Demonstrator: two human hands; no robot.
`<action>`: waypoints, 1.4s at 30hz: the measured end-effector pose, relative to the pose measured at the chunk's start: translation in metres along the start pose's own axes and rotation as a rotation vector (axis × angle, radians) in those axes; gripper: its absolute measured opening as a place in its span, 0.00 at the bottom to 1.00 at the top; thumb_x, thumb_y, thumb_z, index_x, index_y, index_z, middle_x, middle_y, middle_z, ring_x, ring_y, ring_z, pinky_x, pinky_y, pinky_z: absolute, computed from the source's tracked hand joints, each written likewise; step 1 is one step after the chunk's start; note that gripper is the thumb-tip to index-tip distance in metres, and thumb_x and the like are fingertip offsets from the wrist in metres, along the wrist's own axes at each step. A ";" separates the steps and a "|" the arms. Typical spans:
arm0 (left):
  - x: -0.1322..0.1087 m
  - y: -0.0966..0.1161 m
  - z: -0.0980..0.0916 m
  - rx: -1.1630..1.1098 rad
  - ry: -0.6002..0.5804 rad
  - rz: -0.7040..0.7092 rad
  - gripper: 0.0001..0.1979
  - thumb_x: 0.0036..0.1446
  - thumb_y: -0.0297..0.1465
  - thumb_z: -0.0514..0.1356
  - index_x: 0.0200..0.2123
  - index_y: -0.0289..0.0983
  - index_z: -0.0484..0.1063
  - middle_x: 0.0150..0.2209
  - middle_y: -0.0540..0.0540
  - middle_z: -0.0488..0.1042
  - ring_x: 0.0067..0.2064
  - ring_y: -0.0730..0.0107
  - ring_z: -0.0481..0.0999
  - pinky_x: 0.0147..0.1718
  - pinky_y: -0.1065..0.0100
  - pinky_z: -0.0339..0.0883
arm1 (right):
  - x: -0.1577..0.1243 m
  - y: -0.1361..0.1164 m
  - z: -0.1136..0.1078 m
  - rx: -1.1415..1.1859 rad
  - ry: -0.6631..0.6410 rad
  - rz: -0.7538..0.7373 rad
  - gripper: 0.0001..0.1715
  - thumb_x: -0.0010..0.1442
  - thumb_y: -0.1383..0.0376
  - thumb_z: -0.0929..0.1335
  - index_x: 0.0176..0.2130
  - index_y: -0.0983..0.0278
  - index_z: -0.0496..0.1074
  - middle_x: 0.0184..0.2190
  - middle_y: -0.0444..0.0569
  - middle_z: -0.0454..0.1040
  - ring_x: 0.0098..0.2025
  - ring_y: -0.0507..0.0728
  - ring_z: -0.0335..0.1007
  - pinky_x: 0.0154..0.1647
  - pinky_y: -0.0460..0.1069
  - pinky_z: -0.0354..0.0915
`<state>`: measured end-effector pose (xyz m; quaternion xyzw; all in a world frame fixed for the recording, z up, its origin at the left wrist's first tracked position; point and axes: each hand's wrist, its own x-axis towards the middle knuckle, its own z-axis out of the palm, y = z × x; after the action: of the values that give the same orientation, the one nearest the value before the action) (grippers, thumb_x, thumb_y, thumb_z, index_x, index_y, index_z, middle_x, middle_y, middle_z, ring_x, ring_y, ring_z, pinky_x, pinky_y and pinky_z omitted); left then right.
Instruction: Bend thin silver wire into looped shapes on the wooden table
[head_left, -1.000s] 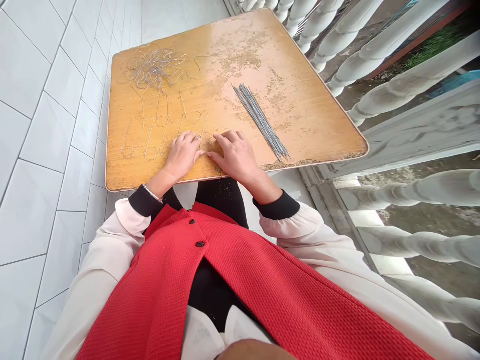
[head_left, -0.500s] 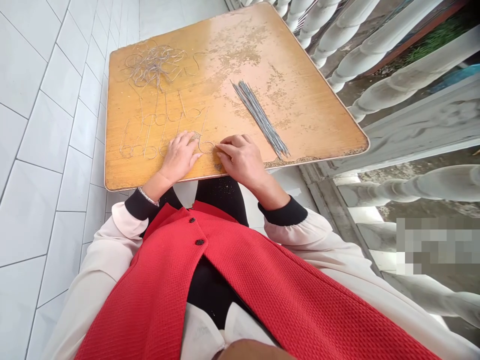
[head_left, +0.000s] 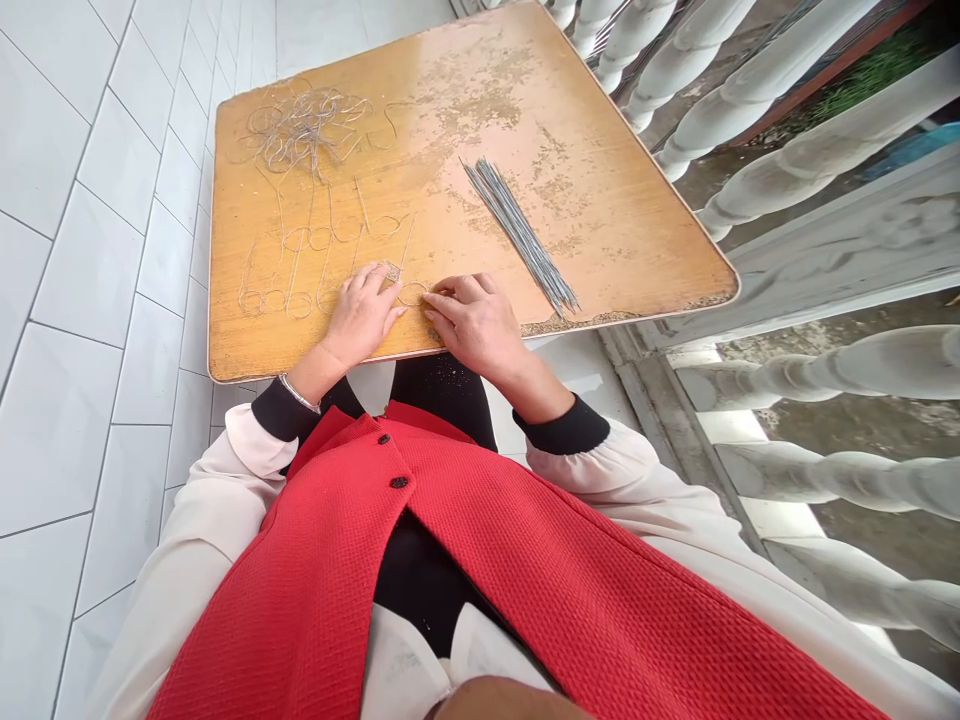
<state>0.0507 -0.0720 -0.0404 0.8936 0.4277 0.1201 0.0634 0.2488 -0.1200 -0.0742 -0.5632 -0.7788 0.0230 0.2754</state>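
On the wooden table, a thin wire (head_left: 407, 248) has a straight stem and a round loop at its near end. My right hand (head_left: 480, 318) is closed in a pinch on the right side of that loop. My left hand (head_left: 364, 312) lies low on the tabletop, fingers stretched out and thumb apart, beside the loop's left side. Whether its fingertips press on the wire is hard to see. Left of it lie several similar wires with looped ends (head_left: 296, 262). A bundle of straight grey wires (head_left: 520, 235) rests to the right of my right hand.
A loose tangle of wire (head_left: 307, 125) sits at the table's far left. The tabletop (head_left: 622, 230) is worn, with a rounded right corner. White balusters (head_left: 780, 185) stand along the right; a white tiled surface (head_left: 82, 250) lies to the left.
My right hand has shifted slightly left, and the wire loop has moved a little with its pinch. My left hand stays almost in place.
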 end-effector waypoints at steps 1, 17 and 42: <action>0.000 0.000 0.000 0.001 -0.006 0.000 0.18 0.68 0.34 0.57 0.58 0.36 0.72 0.67 0.33 0.67 0.71 0.47 0.62 0.67 0.45 0.59 | 0.000 0.000 0.000 -0.003 -0.003 -0.003 0.22 0.70 0.60 0.60 0.50 0.59 0.80 0.50 0.60 0.75 0.50 0.69 0.67 0.52 0.67 0.65; 0.005 -0.005 -0.001 -0.050 0.003 -0.030 0.20 0.67 0.33 0.59 0.60 0.35 0.71 0.66 0.33 0.67 0.71 0.49 0.62 0.69 0.46 0.57 | 0.006 0.005 -0.002 0.065 -0.017 -0.053 0.20 0.67 0.62 0.63 0.54 0.61 0.78 0.58 0.58 0.76 0.58 0.71 0.68 0.60 0.69 0.65; 0.001 -0.002 0.002 -0.027 0.070 -0.026 0.17 0.65 0.30 0.61 0.55 0.31 0.75 0.67 0.31 0.67 0.72 0.43 0.61 0.68 0.45 0.59 | 0.018 0.038 -0.031 -0.097 0.086 0.195 0.20 0.69 0.60 0.61 0.50 0.63 0.79 0.50 0.62 0.78 0.52 0.70 0.73 0.54 0.65 0.68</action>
<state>0.0503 -0.0702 -0.0423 0.8823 0.4395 0.1565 0.0621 0.2916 -0.0991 -0.0541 -0.6495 -0.7079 -0.0124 0.2773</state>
